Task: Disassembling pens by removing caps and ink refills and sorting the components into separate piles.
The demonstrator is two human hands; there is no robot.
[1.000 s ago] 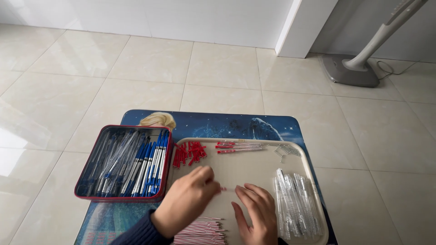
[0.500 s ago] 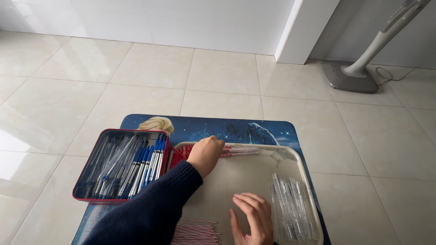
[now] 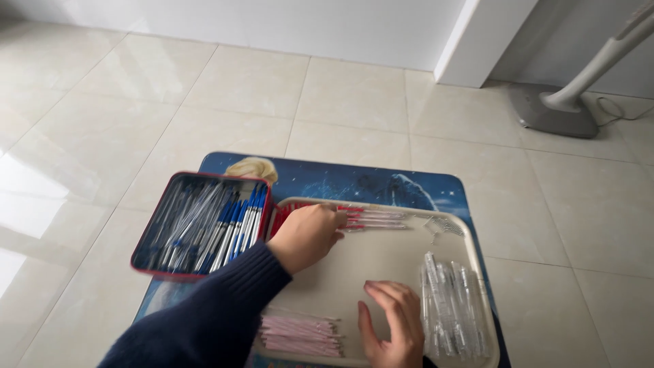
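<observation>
red pen refills (image 3: 373, 218) lie just beside the left hand (image 3: 306, 235).

Free room and obstacles around the cream tray (image 3: 477, 249). The bare middle of its floor lies open between my left hand (image 3: 308, 235) and my right hand (image 3: 394, 326). Along the far rim, red refills (image 3: 373, 219) block the way; against the right wall lie clear pen barrels (image 3: 451, 305); at the near rim, pink refills (image 3: 302, 335). Just left of it, the red tin of pens (image 3: 201, 225) bars sideways passage.
</observation>
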